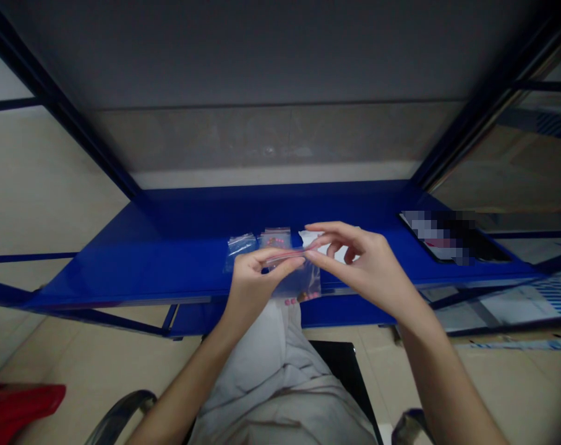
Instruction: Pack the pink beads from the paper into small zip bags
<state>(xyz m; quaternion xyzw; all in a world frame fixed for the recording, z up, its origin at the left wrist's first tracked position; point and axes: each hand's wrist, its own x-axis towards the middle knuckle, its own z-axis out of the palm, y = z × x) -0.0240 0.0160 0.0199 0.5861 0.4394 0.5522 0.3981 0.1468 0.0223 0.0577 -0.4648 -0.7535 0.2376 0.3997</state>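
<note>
**One bag in hand, two on the shelf**

Our left hand (252,287) and right hand (368,266) pinch the pink strip (284,254) of one clear bag (299,283), just above the blue shelf (99,272). Two more bags (240,250) (275,238) lie behind it. Whether this bag is sealed yet, we cannot tell.

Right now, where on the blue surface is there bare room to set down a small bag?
Bare blue surface lies left of the zip bags, and a narrower patch between the right hand and the pixelated device. The middle is crowded: the left hand holds a clear bag there.
</note>
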